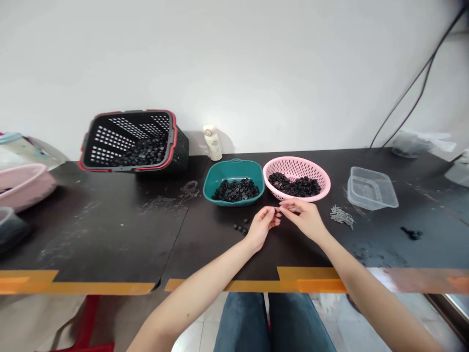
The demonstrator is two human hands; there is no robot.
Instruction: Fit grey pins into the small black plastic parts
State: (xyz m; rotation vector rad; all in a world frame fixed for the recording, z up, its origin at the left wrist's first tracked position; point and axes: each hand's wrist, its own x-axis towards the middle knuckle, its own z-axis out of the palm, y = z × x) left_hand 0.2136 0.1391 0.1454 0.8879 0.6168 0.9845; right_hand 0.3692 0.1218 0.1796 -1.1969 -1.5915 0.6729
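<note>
My left hand (263,226) and my right hand (302,218) meet over the table, fingertips pinched together. Between them is a small dark piece, mostly hidden by the fingers, too small to name. Just behind the hands stand a teal basin (207,188) and a pink perforated basket (318,171). The basin holds many small black round parts (236,190); the basket holds black parts (295,186) of a less clear shape. Several loose black round pieces (241,228) lie left of my left hand. A pile of thin grey pins (341,216) lies right of my right hand.
A dark crate with red handles (179,149), tilted and holding black parts, stands back left. A white bottle (213,143) is against the wall. A clear plastic tub (372,189) and a small black cluster (411,233) are to the right. Pink basin (29,188) far left.
</note>
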